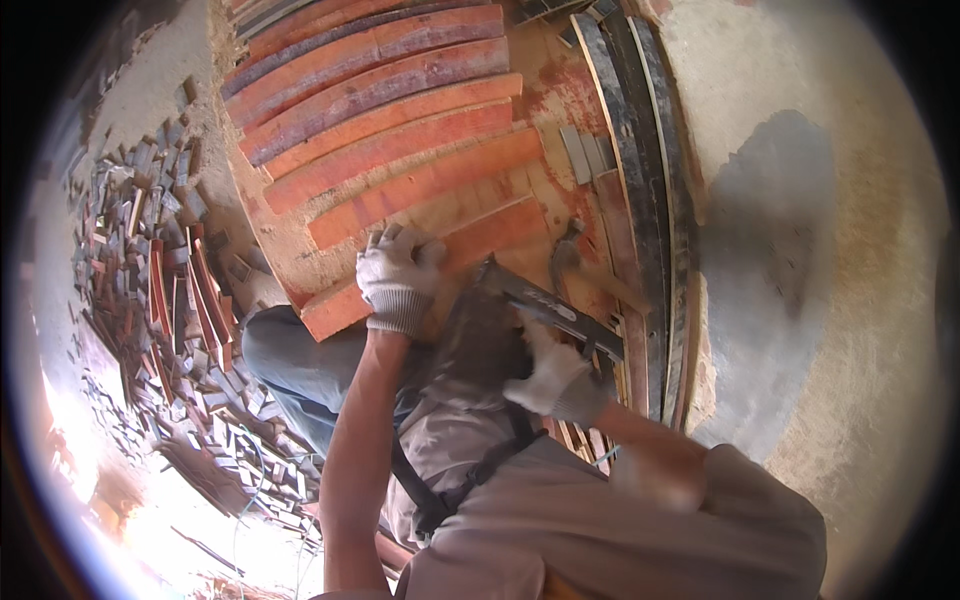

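We are seeing both gloved hands crowded together at the near edge of the tabletop [560,215]. The left hand [398,280] is pressing on the nearest red slat [430,265], and more red slats [380,110] are lying in rows just beyond it, blocking any flat path forward. Beside the right hand [555,375], the grey tool [545,305] is filling the narrow gap between the hands. Past the right hand, dark strips [650,200] are edging the board, and beyond them the bare concrete floor [860,300] is lying open. Left of the left hand, scattered wood offcuts [170,290] are cluttering the floor.
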Motion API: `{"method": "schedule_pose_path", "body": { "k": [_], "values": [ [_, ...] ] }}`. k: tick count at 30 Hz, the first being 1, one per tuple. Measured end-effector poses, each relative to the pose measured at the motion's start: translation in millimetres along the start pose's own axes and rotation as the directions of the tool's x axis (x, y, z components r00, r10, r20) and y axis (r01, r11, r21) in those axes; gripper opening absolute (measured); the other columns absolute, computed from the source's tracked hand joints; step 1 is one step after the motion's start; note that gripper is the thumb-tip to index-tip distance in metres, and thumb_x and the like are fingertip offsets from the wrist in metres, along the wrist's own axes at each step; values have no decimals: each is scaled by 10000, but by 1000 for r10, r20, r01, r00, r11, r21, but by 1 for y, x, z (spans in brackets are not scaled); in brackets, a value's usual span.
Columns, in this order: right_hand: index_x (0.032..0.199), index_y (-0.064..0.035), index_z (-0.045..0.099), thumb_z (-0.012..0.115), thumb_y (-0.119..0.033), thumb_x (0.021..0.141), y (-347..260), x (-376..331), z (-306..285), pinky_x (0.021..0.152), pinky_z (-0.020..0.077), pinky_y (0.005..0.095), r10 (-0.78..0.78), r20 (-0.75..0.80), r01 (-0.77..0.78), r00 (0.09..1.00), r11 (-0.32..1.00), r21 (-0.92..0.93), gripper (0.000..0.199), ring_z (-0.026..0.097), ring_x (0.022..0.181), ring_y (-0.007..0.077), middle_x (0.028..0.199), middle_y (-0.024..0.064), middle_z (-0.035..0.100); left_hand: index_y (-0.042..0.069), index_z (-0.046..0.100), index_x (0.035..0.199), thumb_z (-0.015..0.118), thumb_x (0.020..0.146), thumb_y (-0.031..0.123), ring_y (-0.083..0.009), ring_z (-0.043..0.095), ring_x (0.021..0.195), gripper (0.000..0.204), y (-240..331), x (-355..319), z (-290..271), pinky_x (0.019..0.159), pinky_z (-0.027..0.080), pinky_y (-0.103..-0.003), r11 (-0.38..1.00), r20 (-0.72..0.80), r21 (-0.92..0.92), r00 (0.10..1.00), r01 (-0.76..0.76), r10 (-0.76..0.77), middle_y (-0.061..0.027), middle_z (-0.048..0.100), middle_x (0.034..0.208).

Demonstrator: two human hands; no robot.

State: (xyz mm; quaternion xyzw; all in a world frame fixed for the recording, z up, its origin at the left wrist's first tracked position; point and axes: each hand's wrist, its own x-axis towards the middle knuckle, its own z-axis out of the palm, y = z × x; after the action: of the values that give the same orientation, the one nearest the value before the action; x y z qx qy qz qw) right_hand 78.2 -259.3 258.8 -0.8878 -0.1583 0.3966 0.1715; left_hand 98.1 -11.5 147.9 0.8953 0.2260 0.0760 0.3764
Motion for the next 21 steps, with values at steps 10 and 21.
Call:
{"method": "schedule_pose_path", "body": {
  "k": [10,21],
  "values": [
    [809,-91,662,693,-201,892,14,6,-137,597,480,298,290,107,-292,951,732,615,141,592,607,98,626,-6,609,118,725,803,747,779,216,-363,662,863,104,-4,0,3,772,516,-504,997,-1,-76,1000,9,-9,-110,702,855],
    [657,-74,633,655,-204,905,15,36,-146,707,479,291,296,179,-344,938,749,566,281,566,585,125,573,35,613,108,719,803,767,775,215,-361,661,884,120,-4,-1,3,795,515,-497,999,-6,-44,1000,-3,2,-104,705,872]
  ]
}}
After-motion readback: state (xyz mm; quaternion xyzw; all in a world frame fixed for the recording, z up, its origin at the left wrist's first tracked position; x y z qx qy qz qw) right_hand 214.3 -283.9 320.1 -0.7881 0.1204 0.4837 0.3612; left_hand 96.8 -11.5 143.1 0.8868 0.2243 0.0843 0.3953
